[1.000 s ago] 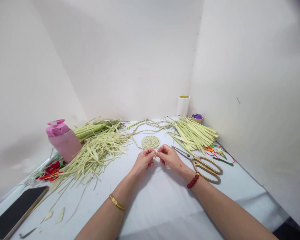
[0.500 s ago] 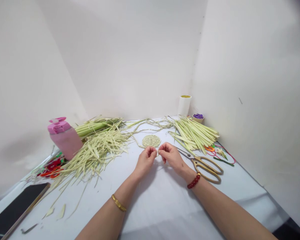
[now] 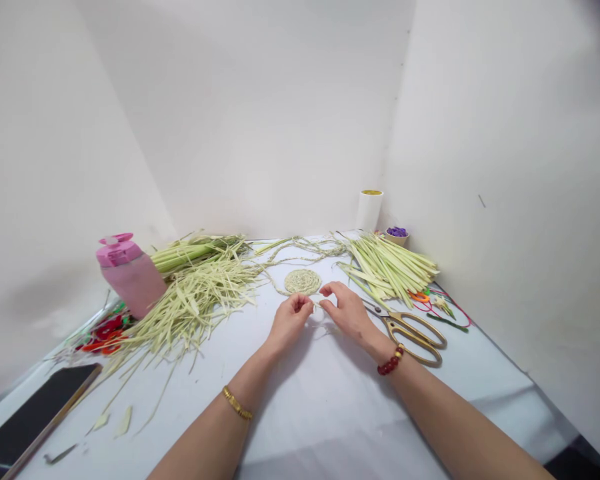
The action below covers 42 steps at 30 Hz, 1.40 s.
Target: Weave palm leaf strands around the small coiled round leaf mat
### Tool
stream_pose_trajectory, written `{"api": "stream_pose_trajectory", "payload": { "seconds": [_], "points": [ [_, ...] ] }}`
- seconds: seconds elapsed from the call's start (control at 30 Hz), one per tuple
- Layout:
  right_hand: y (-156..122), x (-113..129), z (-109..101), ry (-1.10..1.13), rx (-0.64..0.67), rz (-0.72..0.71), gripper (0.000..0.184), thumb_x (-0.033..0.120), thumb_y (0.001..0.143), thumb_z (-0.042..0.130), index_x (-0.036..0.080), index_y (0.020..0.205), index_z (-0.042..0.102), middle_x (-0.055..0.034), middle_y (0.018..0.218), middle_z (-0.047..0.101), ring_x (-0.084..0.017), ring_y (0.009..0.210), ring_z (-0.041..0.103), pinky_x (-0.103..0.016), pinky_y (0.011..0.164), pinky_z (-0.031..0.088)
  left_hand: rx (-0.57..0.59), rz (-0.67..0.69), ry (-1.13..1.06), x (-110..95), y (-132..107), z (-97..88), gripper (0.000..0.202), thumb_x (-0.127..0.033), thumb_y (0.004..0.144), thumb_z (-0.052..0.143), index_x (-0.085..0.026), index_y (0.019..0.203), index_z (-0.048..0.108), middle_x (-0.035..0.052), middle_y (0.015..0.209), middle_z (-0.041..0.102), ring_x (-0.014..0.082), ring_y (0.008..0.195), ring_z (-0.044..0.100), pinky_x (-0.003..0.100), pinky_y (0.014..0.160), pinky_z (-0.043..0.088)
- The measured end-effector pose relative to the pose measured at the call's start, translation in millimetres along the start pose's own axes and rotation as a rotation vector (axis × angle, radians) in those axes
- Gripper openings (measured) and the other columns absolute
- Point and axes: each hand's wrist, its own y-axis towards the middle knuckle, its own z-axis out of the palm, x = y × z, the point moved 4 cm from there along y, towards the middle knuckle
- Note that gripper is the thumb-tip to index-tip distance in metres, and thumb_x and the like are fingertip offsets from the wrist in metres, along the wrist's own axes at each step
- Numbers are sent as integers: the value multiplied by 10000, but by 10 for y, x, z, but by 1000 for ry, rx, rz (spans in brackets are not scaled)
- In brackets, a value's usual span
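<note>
My left hand [image 3: 291, 321] is pinched shut on a thin pale palm-leaf strand [image 3: 316, 305], with the fingers hiding most of its end. My right hand [image 3: 346, 311] is just to the right, its fingers loosely apart and their tips close to the strand. Above both hands lies a flat coiled palm-leaf disc [image 3: 303, 282]. A loose braid [image 3: 300, 252] runs from the disc toward the back. Gold-handled scissors [image 3: 413, 339] lie right of my right hand.
A shredded leaf pile [image 3: 195, 300] and pink bottle [image 3: 131, 277] stand left, with a dark tablet [image 3: 40, 423] at the front left. Bundled leaf strips [image 3: 387, 267], a white roll [image 3: 369, 210] and a small bowl [image 3: 397, 237] stand back right, against white walls.
My right hand has let its pinch loosen, with the fingers spreading and the hand shifting slightly right. My left hand stays nearly in place, still pinching the strand.
</note>
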Motion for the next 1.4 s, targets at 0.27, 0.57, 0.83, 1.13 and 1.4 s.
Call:
{"api": "stream_pose_trajectory", "payload": {
  "seconds": [0.27,0.57,0.83,1.13,1.4],
  "points": [
    [-82,27,204,126,203,-10,228,220,780,527,206,990,615,-22,932,655,-79,521,534,-198,462,403,-3,32,13,13,2,-6,211,-372,758,570,-164,726,578,4,658,583,106,574,483,225,552,370],
    [-67,-65,165,143,188,50,141,200,775,465,197,664,551,44,521,519,-96,427,492,-190,419,373,49,-59,-69,-53,-14,16,237,-359,728,587,-182,877,535,-33,644,583,64,446,419,183,434,327],
    [-64,-21,109,197,105,110,150,249,770,481,188,668,573,45,542,529,-89,418,485,-188,410,381,106,-60,-112,-111,-34,38,307,-470,773,514,-166,739,537,-8,762,593,50,452,420,198,443,365],
    [-57,10,79,94,47,30,151,214,768,463,198,634,530,45,524,509,-103,463,488,-208,486,371,31,14,39,-110,-46,10,270,-446,732,590,-176,738,590,-14,655,556,99,542,484,196,483,388],
    [-54,62,67,-43,48,-103,167,187,781,448,197,633,525,25,552,526,-113,519,459,-220,535,346,-8,5,123,-97,-35,-20,196,-368,724,551,-179,687,587,-16,629,553,118,560,484,207,508,392]
  ]
}}
